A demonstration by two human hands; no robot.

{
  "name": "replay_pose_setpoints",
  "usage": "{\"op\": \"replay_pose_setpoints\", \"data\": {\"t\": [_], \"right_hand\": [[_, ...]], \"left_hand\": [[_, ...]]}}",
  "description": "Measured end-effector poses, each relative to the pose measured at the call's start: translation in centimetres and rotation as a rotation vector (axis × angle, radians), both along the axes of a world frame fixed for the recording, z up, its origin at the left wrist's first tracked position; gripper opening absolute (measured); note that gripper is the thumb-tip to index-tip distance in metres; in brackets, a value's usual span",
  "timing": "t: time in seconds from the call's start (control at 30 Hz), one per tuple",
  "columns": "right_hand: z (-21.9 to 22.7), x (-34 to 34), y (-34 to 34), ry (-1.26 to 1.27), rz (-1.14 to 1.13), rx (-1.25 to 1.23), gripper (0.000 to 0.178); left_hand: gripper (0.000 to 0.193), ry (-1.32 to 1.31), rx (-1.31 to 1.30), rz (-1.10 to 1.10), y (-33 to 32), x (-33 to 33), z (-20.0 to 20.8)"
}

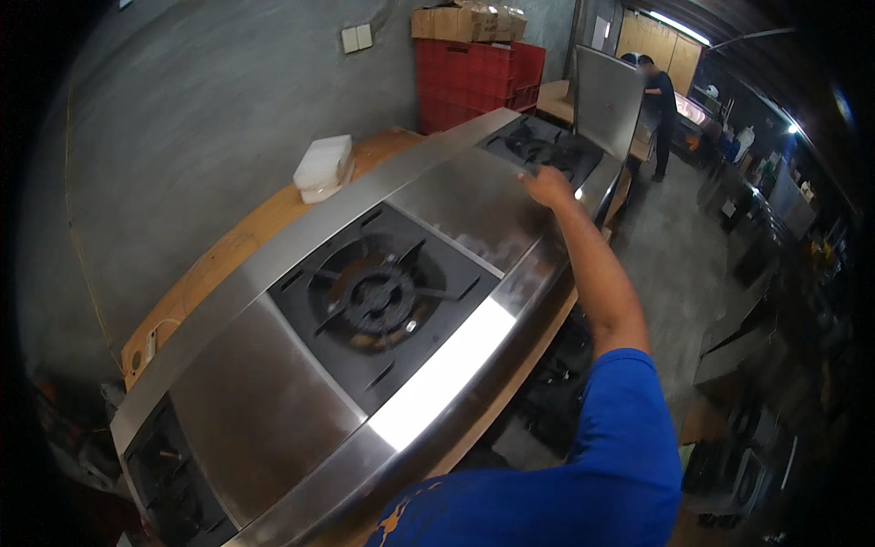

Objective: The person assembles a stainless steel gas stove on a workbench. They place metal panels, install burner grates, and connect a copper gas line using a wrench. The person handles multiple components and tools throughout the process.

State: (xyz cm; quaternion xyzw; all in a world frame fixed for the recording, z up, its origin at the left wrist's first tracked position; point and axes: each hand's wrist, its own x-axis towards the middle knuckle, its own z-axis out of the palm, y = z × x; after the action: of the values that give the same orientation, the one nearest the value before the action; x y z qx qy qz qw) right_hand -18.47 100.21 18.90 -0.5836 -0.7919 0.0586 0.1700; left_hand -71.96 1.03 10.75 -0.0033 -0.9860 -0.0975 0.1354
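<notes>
A long stainless-steel cooktop (264,401) stretches diagonally before me, with steel panels between its black burners. My right hand (550,189) is at its far end, over the edge between a steel panel (469,205) and the far burner (538,146). The thumb points left and the other fingers look curled. Whatever they may hold is hidden beneath the hand. Nearer lies the middle burner (376,299), a black square plate with a round pan support. A third burner (173,483) is at the near left end. My left hand is outside the view.
Behind the cooktop, a white foam block (324,169) rests on a wooden board (237,246) by the grey wall. Red crates (465,77) carry a cardboard box (465,23). An upright metal panel (608,98) stands beyond the far burner. Another person (663,118) stands farther back.
</notes>
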Motion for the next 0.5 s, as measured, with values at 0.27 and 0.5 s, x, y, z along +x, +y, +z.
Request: {"op": "replay_pose_setpoints", "data": {"t": [0.27,0.5], "right_hand": [[-2.6,1.5,11.2,-0.133,-0.171,0.096,0.060],[-1.5,-2.9,15.2,0.094,-0.089,-0.076,0.066]], "left_hand": [[0.079,-0.057,0.011,0.222,4.7,3.4,2.6],[0.077,-0.103,0.058,0.304,5.1,4.0,2.6]]}}
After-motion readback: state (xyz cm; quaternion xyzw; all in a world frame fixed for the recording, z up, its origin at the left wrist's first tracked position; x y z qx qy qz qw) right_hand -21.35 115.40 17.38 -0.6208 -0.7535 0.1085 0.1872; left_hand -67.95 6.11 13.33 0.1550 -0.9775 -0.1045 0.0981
